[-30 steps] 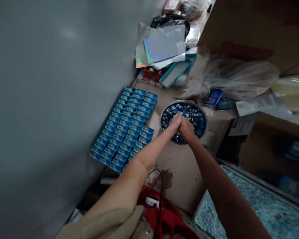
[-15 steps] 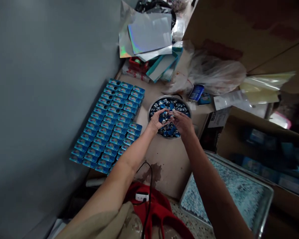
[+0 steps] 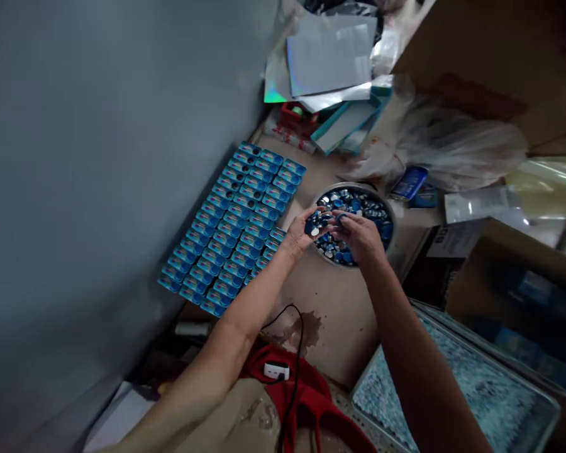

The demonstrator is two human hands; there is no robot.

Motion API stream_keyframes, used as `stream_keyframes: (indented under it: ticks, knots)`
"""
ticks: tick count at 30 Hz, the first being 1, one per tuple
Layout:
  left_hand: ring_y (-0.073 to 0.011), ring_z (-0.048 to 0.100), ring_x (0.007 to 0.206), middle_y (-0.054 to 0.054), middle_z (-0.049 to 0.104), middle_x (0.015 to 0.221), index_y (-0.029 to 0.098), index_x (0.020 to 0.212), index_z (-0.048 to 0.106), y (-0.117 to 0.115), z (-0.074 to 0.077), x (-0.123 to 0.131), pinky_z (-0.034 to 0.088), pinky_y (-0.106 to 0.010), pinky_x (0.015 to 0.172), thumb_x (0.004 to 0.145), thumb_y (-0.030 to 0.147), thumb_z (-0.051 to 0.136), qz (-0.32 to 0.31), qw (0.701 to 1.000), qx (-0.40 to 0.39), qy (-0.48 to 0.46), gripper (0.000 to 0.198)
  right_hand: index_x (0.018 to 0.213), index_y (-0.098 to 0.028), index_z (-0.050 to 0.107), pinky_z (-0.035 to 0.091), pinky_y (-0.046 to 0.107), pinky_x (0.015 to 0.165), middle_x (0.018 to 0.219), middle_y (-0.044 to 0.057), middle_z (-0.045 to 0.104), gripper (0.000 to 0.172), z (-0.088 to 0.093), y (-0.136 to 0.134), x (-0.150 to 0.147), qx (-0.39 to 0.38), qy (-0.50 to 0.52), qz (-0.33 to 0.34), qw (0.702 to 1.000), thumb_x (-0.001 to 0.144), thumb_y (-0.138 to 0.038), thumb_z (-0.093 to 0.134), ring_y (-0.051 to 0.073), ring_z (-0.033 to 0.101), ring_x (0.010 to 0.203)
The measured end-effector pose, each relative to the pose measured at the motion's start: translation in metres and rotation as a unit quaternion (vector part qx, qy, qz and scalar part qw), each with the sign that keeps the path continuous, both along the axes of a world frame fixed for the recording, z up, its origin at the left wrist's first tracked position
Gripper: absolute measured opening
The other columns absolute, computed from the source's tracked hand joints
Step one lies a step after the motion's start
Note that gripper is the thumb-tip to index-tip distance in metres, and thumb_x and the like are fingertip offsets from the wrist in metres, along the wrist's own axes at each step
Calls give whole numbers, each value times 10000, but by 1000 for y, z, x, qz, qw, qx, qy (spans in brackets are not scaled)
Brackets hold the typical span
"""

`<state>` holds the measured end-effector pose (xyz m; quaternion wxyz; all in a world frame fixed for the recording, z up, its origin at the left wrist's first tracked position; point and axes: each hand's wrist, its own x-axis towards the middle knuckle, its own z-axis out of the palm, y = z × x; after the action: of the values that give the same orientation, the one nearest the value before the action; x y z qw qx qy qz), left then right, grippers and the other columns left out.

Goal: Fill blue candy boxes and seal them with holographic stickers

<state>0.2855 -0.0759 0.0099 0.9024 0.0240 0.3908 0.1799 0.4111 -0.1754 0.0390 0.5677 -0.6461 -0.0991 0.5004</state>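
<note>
- Left hand (image 3: 305, 230): palm up, fingers cupped around a small heap of blue and silver pieces (image 3: 314, 224), held at the near-left rim of the bowl.
- Right hand (image 3: 360, 237): knuckles up, just beside the left hand and above the bowl. The fingertips (image 3: 344, 221) pinch a single blue piece (image 3: 339, 218), though blur hides its exact shape.
- Bowl (image 3: 390, 212): round, metal, standing on the desk (image 3: 330, 302) and filled with more of the same loose blue and silver bits.
- Left of the bowl: blue boxes (image 3: 231, 233) lie flat in tight rows, running along the grey wall (image 3: 99, 157). The nearest boxes sit under the left wrist.
- Behind the bowl: a dark blue packet (image 3: 409, 182) and a crumpled clear plastic bag (image 3: 457, 145).
- Far end of the desk: teal cartons (image 3: 346, 119) with shiny holographic sheets (image 3: 332, 56) piled on top.
- Near edge of the desk: a dark stain (image 3: 304, 327), with a black cable (image 3: 298, 352) crossing it down to a white device (image 3: 277, 371) on a red cloth (image 3: 321, 409).
- Lower right: a metal tray (image 3: 547, 409) of pale teal speckled bits, partly covered by the right forearm.
</note>
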Motion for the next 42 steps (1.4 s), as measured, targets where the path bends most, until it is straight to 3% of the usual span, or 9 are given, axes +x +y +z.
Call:
stream_keyframes:
  ticks: [7, 12, 16, 19, 23, 25, 31, 36, 42]
  knots:
    - [-249, 795, 954, -92, 799, 963, 150, 966, 711, 24, 17, -127, 668, -380, 829, 1021, 316, 568, 121, 991, -3, 47, 225, 945, -160, 817, 550, 294, 646, 700, 21, 734, 351, -11, 84, -78, -10, -229, 166, 959, 720, -395, 683, 176, 668, 636]
    - [-260, 787, 1035, -93, 802, 1022, 157, 981, 715, 55, 6, -196, 619, -473, 1003, 987, 349, 622, 178, 979, 45, 84, 213, 929, -214, 814, 549, 344, 883, 959, 61, 802, 215, -34, 167, -126, -71, -479, 289, 826, 788, -267, 661, 232, 723, 928]
    - [-271, 766, 1121, -93, 804, 1066, 156, 1003, 718, 76, -4, -219, 592, -484, 1054, 990, 360, 617, 206, 974, 66, 72, 228, 985, -211, 808, 531, 366, 888, 1054, 100, 791, 234, -43, 207, -138, -150, -570, 369, 719, 833, -196, 631, 276, 722, 1010]
    - [-283, 750, 1165, -102, 803, 1102, 158, 999, 716, 85, -8, -223, 583, -488, 1067, 986, 363, 620, 210, 974, 51, 62, 227, 963, -219, 784, 529, 386, 854, 1062, 107, 779, 191, -45, 223, -136, -195, -590, 402, 673, 797, -192, 693, 307, 713, 1018]
    - [-290, 744, 1185, -113, 795, 1157, 160, 1040, 712, 90, -13, -220, 574, -495, 1080, 968, 384, 650, 214, 975, 45, 41, 243, 835, -199, 724, 502, 346, 812, 929, 76, 738, 88, -49, 245, -123, -242, -552, 422, 677, 816, -278, 757, 263, 700, 955]
    - [-293, 745, 1183, -113, 793, 1170, 163, 1078, 709, 90, -15, -219, 575, -502, 1078, 958, 393, 663, 218, 974, 51, 34, 264, 806, -176, 698, 470, 316, 810, 883, 63, 710, 211, -49, 254, -117, -240, -539, 408, 697, 924, -348, 663, 209, 688, 931]
    - [-287, 763, 1136, -99, 809, 1062, 160, 1093, 709, 84, -9, -219, 590, -512, 1061, 971, 369, 649, 239, 969, 36, 45, 249, 970, -183, 739, 442, 299, 808, 982, 57, 732, 116, -26, 219, -136, -137, -582, 419, 683, 859, -218, 740, 200, 659, 931]
    - [-242, 777, 1062, -62, 802, 947, 163, 1022, 720, 79, -7, -215, 608, -468, 1059, 995, 359, 609, 238, 967, 26, 83, 227, 1097, -259, 776, 438, 296, 809, 1024, 62, 702, 243, -15, 161, -174, 43, -588, 442, 676, 1045, -324, 547, 191, 632, 910]
    - [-250, 761, 1094, -66, 785, 907, 168, 920, 706, 69, -11, -207, 615, -482, 1049, 1005, 338, 563, 221, 973, 4, 64, 238, 987, -232, 771, 451, 303, 837, 1074, 90, 707, 234, -21, 140, -180, 58, -572, 484, 660, 1039, -296, 552, 203, 626, 934]
